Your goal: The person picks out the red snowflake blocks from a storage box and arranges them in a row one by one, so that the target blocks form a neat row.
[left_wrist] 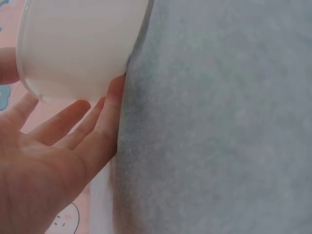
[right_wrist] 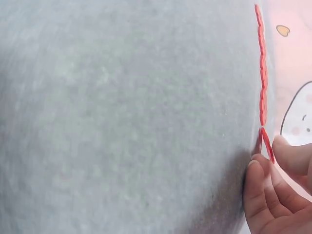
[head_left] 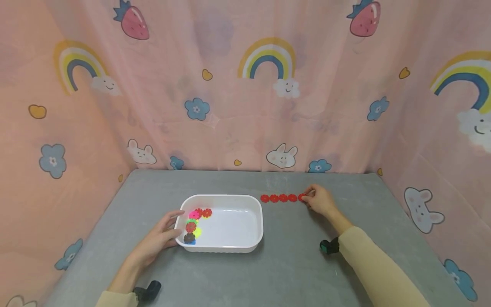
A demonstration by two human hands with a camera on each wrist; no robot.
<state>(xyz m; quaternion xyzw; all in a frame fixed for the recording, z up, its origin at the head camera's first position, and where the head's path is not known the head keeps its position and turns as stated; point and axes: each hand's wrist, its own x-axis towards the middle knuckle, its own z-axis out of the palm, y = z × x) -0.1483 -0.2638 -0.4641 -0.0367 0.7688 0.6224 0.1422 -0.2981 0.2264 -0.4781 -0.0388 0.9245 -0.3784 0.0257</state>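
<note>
My right hand (head_left: 320, 200) pinches a red flower-shaped plastic disc (right_wrist: 266, 142) between thumb and fingertips. That disc is tilted up from the table at the right end of a straight row of several red flower discs (head_left: 283, 198). In the right wrist view the row appears edge-on. My left hand (head_left: 159, 233) rests against the left end of a white plastic tray (head_left: 218, 249), its fingers fairly straight along the outer wall and rim. Inside the tray's left side lie loose flower discs (head_left: 191, 227) in red, pink, yellow, green, dark and blue, some overlapping.
Everything stands on a grey table (head_left: 291, 273). A pink printed curtain (head_left: 230, 128) rises behind its far edge and along both sides. Dark devices are strapped at the left wrist (head_left: 148, 291) and right wrist (head_left: 329, 246).
</note>
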